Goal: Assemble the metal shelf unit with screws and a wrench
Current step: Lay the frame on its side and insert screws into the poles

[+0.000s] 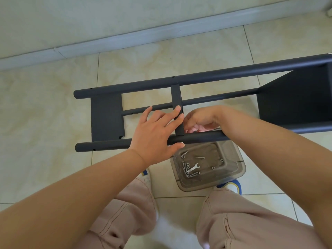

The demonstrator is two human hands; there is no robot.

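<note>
Item 1: dark metal shelf unit, lying on its side on the tiled floor, long tubes running left to right, one shelf panel near the left end, a larger panel at the right.

Item 2: narrow crosspiece, set upright between the far tube and the near tube.

Item 3: my left hand, fingers straight and spread, fingertips resting on the crosspiece, thumb pressed under the near tube against a small silver screw head.

Item 4: my right hand, reached in behind the near tube just right of the crosspiece, fingers curled; whether they pinch anything I cannot tell.

Item 5: clear plastic tub, on the floor below the near tube, between my shoes. Contents: small silver wrench, loose screws, several nuts.
</note>
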